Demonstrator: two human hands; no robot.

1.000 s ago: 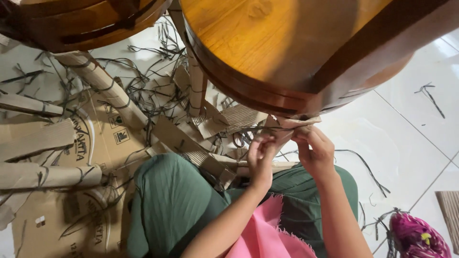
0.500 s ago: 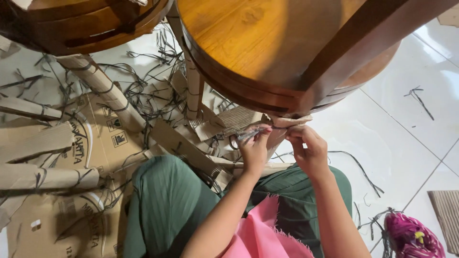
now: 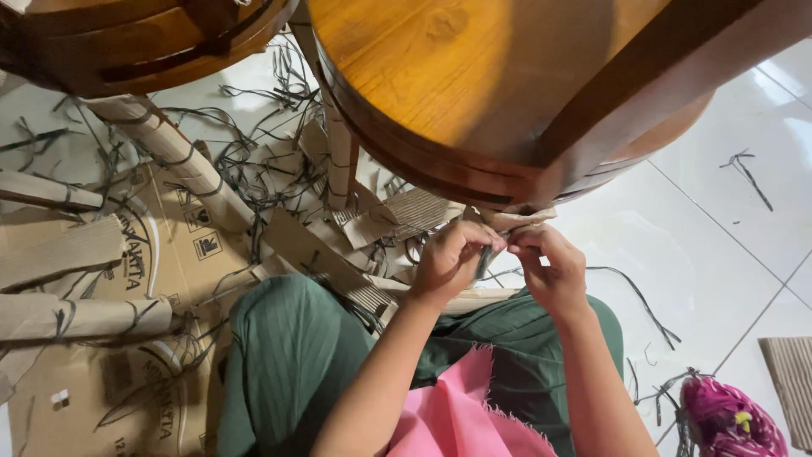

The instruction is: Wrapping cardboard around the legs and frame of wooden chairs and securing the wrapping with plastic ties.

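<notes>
Dark plastic strap (image 3: 484, 261) is what we have between our two hands, just under the near edge of the round wooden table (image 3: 474, 93) that stands upside-up over our lap. Our left hand (image 3: 448, 264) is curled nearly closed, thumb and fingers pinched on the strap's near end; our right hand (image 3: 550, 267) is curled as well, fingertips pressed to the cardboard wrap (image 3: 518, 218) on the table leg right above it, though we cannot tell whether it grips the strap too. The strap runs short and nearly upright, from the left hand's pinch up toward the wrapped leg, so it lies straight ahead of both hands and closer to the left one. The two hands almost touch. Beyond them, to the left on the floor (image 3: 719, 228), lie flattened cardboard sheets (image 3: 152, 254), more wrapped legs (image 3: 178, 161) and a tangle of cut straps (image 3: 254, 161). By the lower right corner sits a magenta bundle (image 3: 732, 419).
</notes>
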